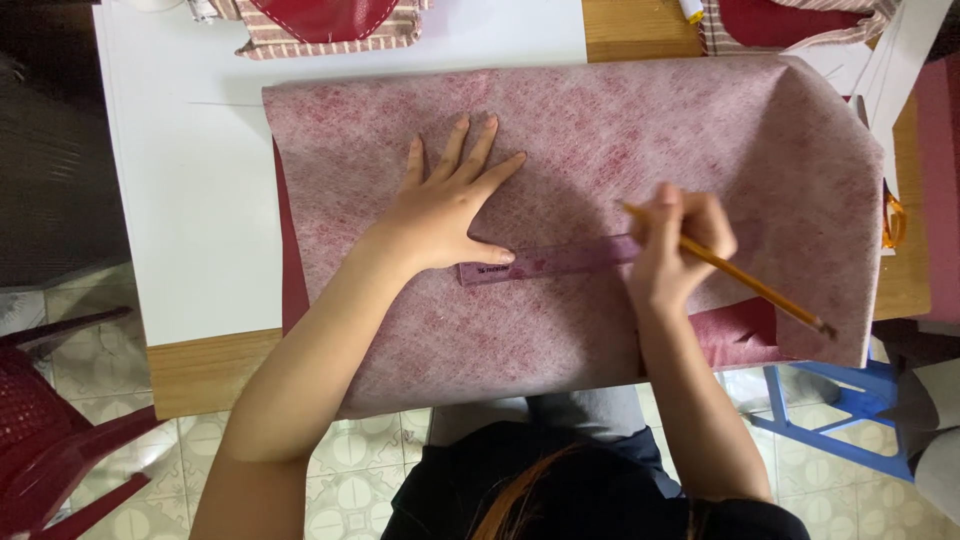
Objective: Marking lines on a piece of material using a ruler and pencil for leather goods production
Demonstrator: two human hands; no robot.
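A large sheet of mottled pink-red fabric lies spread over the table, hanging past the near edge. My left hand lies flat on it with fingers spread, its thumb pressing the left end of a translucent pink ruler. My right hand grips a yellow pencil, tip against the fabric by the ruler's right end, the pencil's back end pointing toward the lower right.
A white board covers the wooden table on the left. Striped cloth pieces with red insets lie at the far edge. A red plastic chair stands lower left, a blue stool lower right, orange-handled scissors at right.
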